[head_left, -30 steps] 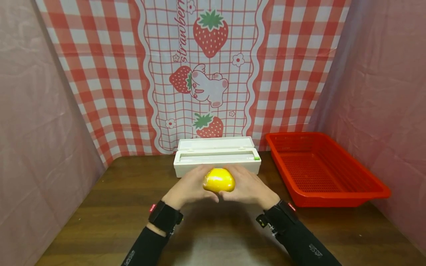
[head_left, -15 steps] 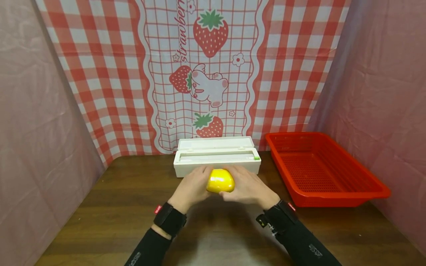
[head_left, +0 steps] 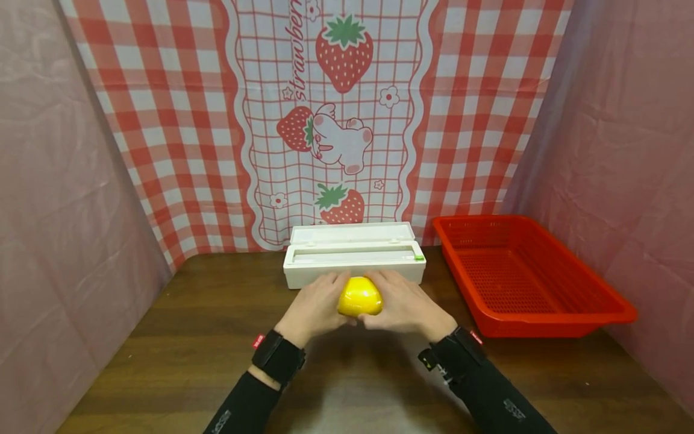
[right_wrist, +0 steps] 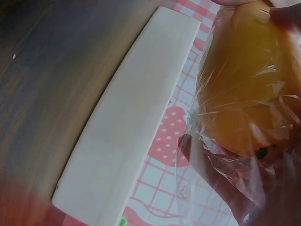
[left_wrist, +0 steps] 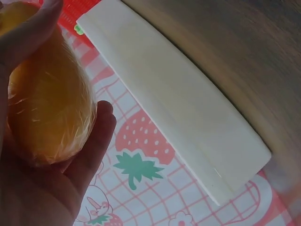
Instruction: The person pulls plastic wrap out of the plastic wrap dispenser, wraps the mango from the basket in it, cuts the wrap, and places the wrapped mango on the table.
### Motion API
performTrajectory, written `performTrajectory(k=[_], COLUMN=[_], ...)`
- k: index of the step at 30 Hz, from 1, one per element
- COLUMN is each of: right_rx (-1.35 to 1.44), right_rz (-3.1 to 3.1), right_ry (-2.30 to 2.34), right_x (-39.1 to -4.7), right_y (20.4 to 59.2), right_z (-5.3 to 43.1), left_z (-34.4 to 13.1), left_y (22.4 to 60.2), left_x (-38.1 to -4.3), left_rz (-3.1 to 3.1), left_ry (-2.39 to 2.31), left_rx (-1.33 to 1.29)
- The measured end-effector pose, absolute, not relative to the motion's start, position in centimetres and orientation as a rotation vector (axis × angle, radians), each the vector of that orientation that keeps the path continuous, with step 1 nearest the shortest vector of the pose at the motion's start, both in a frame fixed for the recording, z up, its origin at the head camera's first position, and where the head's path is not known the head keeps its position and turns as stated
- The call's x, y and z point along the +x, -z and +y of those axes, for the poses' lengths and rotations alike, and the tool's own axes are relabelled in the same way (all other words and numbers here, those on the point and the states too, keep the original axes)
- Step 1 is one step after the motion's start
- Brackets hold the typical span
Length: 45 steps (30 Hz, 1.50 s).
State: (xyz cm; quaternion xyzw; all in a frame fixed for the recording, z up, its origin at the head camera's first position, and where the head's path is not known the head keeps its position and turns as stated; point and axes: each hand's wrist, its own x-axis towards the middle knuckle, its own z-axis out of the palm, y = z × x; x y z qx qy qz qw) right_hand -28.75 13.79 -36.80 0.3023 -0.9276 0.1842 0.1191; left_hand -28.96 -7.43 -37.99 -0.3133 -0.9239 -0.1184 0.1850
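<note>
Between both hands, a smooth yellow fruit point(head_left: 360, 296) is held up in front of the white box; its exact kind I cannot tell. Clear cling film covers it, tight and shiny in the left wrist view and loose and wrinkled at one end in the right wrist view. The left hand point(head_left: 314, 306) grips one side, thumb across the fruit point(left_wrist: 47, 99). From the other side the right hand point(head_left: 403, 304) holds it, a loose flap of film point(right_wrist: 188, 188) hanging by its fingers. A small dark green spot point(right_wrist: 262, 153) shows under the film.
Behind the hands stands a white cling film dispenser point(head_left: 352, 277), its lid raised and a green slider point(head_left: 418, 258) at its right end. A red slotted plastic basket point(head_left: 547, 317) sits to the right on the brown wooden table point(head_left: 190, 349). A checked strawberry cloth point(head_left: 195, 150) hangs behind.
The left hand has shifted inward and slightly to the right around the fruit, covering more of its left side. The fruit has turned a little. The right hand stays nearly still.
</note>
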Motion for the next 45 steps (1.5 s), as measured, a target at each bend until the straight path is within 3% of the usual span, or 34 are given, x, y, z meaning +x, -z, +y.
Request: performTrajectory(k=[25,35,45], right_rx=[1.002,0.857,0.600], right_rz=[-2.665,-2.568,-2.397], right_ry=[-0.543,-0.617,-1.162], right_x=[-28.8,-28.8,-30.0], right_y=[36.4,35.2,34.5], right_z=[13.9,15.3,16.9], left_z=[-7.7,-8.3,-9.1], left_y=[37.9,38.3,38.1], left_x=[-29.6,-30.0,-30.3], left_rz=[-2.592,-2.582,-2.522], left_ry=[0.463,0.533,0.614], left_rx=[-0.960,-0.781,-0.535])
